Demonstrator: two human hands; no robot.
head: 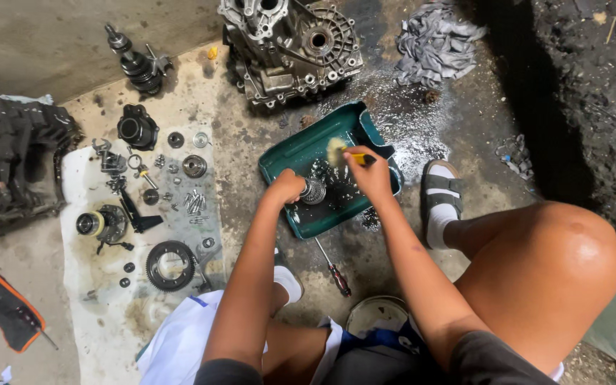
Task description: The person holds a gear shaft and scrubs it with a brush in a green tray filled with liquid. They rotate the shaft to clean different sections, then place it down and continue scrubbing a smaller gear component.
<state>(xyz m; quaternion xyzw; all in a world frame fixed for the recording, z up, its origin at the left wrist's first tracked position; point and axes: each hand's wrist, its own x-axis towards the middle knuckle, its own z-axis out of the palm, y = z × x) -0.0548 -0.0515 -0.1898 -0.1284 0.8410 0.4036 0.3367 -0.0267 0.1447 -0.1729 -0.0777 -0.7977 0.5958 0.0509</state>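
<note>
A dark gearbox casing (pixel 8 164) lay at far left beside a pale cloth (pixel 94 285) spread with stripped parts, among them a toothed ring gear (pixel 170 265) and loose bolts (pixel 194 202). At centre, a person squatting on the oil-stained floor worked over a green tray (pixel 308 153). The left hand (pixel 286 187) was closed around the near side of a small round metal gear part (pixel 314 191), which stood inside the tray, jutting from the fingers toward the brush. The part looked rigid, dense for its size and probably slick with cleaning fluid, so a firm hold around its rim would suit it best. The right hand (pixel 371 173) pinched a yellow-handled brush (pixel 344 153), bristles just above the part. A screwdriver (pixel 333 267) lay below the tray, an aluminium housing (pixel 290 46) above, grey rags (pixel 433 43) to the right.
</note>
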